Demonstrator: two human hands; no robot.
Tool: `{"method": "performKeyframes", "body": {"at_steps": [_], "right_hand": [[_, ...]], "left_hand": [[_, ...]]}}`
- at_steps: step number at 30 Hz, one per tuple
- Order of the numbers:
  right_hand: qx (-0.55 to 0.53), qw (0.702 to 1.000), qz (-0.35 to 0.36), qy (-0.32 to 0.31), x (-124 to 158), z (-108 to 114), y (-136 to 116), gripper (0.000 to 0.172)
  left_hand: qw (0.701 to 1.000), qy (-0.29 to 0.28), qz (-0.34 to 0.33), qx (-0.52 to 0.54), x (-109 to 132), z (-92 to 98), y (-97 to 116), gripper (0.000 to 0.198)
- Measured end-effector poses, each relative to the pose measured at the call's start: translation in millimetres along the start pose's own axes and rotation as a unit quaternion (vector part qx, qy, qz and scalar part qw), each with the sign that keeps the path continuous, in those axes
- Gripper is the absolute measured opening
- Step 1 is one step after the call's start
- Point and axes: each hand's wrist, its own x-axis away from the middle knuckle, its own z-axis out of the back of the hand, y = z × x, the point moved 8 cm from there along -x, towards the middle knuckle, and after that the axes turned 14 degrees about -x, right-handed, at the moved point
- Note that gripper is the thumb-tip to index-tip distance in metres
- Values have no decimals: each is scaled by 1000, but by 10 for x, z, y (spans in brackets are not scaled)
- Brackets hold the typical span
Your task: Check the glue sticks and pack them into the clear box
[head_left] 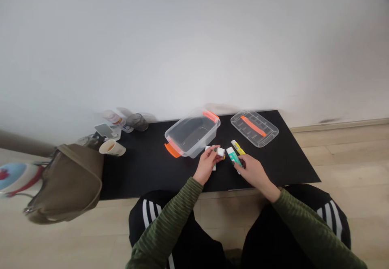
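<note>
Black trousers [322, 216] with white side stripes fill the bottom edge, knees spread apart on the pale wooden floor [349, 159], and two green striped sleeves [170, 220] reach forward from them onto a black mat [146, 167]. At the mat's near edge the left hand [208, 163] has its fingers pinched together on a small white packet [220, 152], lifted a little toward the middle; another white piece shows under the fingers, and whether it is held or lying on the mat cannot be told. Just beside it, the right hand [255, 171] is closed on the lower end of a teal-and-white packet [234, 157], whose free end points away from the body. A yellow packet [238, 147] lies right alongside that one on the mat. Off to the left, half on the floor, slumps an olive bag [67, 184], with a paper cup [113, 148] just beyond it at the mat's corner. Farther back, directly past the left hand, stands an open clear plastic box [192, 131] with orange latches, and to its right, apart from it, its clear lid [254, 128] with an orange handle lies flat. Near the far left corner sit a phone [104, 130], a small bottle [114, 118] and a dark glass [137, 121], close to the white wall [194, 38].
</note>
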Motion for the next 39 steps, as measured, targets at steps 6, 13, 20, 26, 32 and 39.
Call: {"method": "performKeyframes", "body": {"at_steps": [6, 13, 20, 26, 32, 39], "right_hand": [[-87, 996, 30, -19, 46, -11, -166, 21], [-89, 994, 45, -50, 85, -60, -237, 22], [-48, 996, 77, -13, 90, -13, -206, 25], [-14, 993, 117, 23, 113, 61, -257, 25], [-47, 992, 118, 15, 121, 87, -266, 26], [-91, 991, 96, -7, 122, 73, -223, 28]], "left_hand": [[995, -2, 43, 93, 62, 9, -6, 35], [996, -12, 40, 83, 62, 15, 19, 33], [1000, -4, 3, 19, 84, 45, 106, 35], [1000, -6, -4, 9, 117, 17, 131, 35], [1000, -7, -4, -4, 132, 17, 139, 37], [1000, -13, -7, -23, 150, 14, 139, 38]]}}
